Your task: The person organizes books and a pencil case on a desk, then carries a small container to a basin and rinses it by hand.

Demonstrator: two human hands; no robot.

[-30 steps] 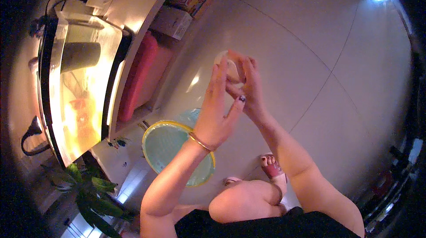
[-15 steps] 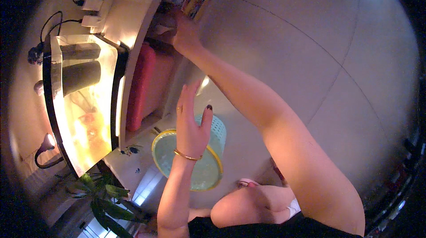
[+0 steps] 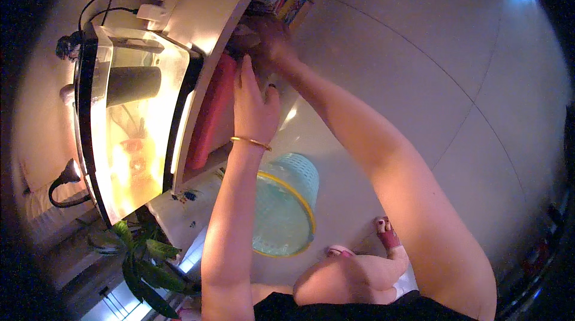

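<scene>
My left hand [image 3: 256, 102], with a gold bangle at its wrist, reaches up in front of the shelf unit with its fingers stretched out and its thumb apart. It holds nothing; its fingertips are close to the shelf opening. My right hand [image 3: 272, 36] is inside a dim shelf compartment, its fingers curled and partly lost in shadow. Something pale [image 3: 244, 38] lies at those fingers, too dark to name. Just beyond are books or small boxes [image 3: 292, 9] standing in the shelf. A red, box-like thing [image 3: 212, 114] fills the compartment below.
A lit fish tank [image 3: 135, 123] stands on top of the shelf unit [image 3: 224, 3], with white plugs [image 3: 153, 14] and cables behind. Below my hands, a light-green waste basket [image 3: 281, 213] with a yellow rim sits on the tiled floor [image 3: 413, 81]. A leafy plant [image 3: 144, 267] is at lower left.
My left hand has risen from above the basket toward the shelf compartment. My right hand stays in the shelf. The whole view has shifted, so the tank and shelf appear farther right.
</scene>
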